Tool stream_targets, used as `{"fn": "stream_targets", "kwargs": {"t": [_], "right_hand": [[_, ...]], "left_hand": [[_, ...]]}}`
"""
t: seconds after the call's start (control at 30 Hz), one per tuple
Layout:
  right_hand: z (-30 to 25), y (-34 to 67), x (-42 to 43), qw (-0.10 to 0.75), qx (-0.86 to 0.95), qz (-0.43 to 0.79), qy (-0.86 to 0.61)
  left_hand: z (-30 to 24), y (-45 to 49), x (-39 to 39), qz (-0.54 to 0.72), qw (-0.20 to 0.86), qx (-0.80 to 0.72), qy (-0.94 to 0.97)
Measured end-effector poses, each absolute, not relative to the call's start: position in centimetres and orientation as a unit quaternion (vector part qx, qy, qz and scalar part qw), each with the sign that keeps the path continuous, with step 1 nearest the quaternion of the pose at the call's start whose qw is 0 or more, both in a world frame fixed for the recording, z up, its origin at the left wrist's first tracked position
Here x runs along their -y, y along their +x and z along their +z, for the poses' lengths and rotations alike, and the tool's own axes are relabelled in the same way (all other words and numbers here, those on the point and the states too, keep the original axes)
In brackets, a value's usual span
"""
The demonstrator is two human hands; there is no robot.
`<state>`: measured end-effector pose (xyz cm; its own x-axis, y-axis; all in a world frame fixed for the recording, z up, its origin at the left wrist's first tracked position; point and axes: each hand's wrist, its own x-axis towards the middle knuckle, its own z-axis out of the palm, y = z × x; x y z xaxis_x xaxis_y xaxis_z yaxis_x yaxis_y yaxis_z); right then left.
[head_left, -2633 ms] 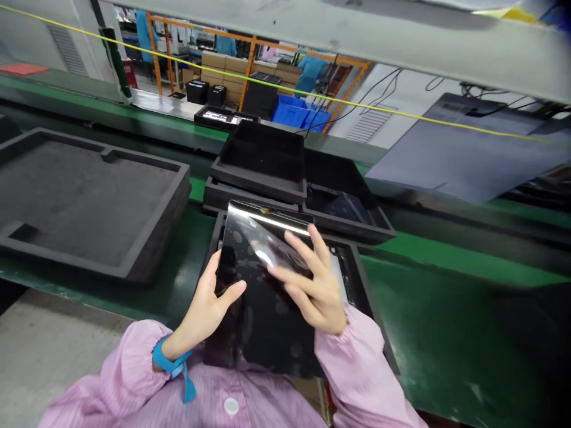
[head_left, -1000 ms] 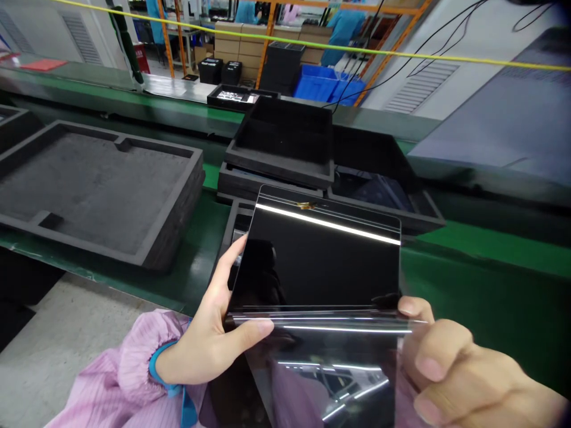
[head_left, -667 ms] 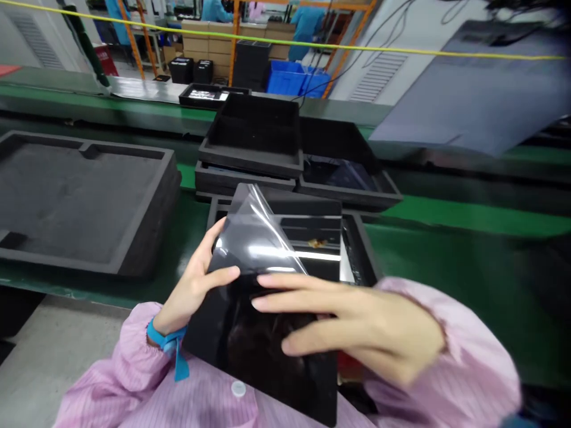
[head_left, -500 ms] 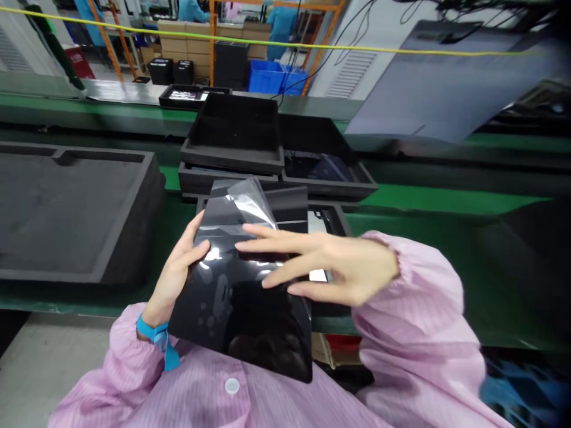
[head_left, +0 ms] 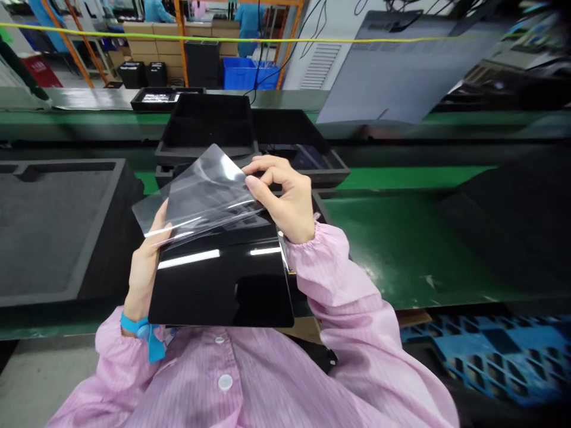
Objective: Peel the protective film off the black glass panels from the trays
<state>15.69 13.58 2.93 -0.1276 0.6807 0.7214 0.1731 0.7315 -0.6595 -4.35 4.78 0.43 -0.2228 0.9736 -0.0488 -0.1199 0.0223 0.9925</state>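
I find the left hand (head_left: pixel 145 264) gripping the glossy black panel (head_left: pixel 200 291) by its left edge, before the pink smock (head_left: pixel 191 380), at the near side of the worktop (head_left: pixel 392 238). I record the right hand (head_left: pixel 288 199) pinching the clear film (head_left: pixel 200 184), partly lifted over the panel's far portion.

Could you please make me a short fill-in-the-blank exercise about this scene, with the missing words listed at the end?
1. The right hand pinches the clear film between its fingers and its ____.
2. The left hand holds the side of a glossy panel whose colour is ____.
3. The wristband by the left cuff is coloured ____.
4. The sleeves on both of the person's arms are coloured ____.

Missing words: thumb; black; blue; pink.
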Motion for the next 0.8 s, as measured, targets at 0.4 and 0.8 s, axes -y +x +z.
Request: {"fn": "stream_targets", "kwargs": {"t": [0.4, 0.8], "right_hand": [[2.7, 15.0, -13.6, 0.568, 0.664, 0.351, -0.336], [2.7, 14.9, -13.3, 0.564, 0.659, 0.356, -0.347]], "left_hand": [[-2.2, -6.4, -5.9, 0.513, 0.434, -0.561, 0.484], [-1.9, -5.8, -6.1, 0.535, 0.468, -0.536, 0.455]]}}
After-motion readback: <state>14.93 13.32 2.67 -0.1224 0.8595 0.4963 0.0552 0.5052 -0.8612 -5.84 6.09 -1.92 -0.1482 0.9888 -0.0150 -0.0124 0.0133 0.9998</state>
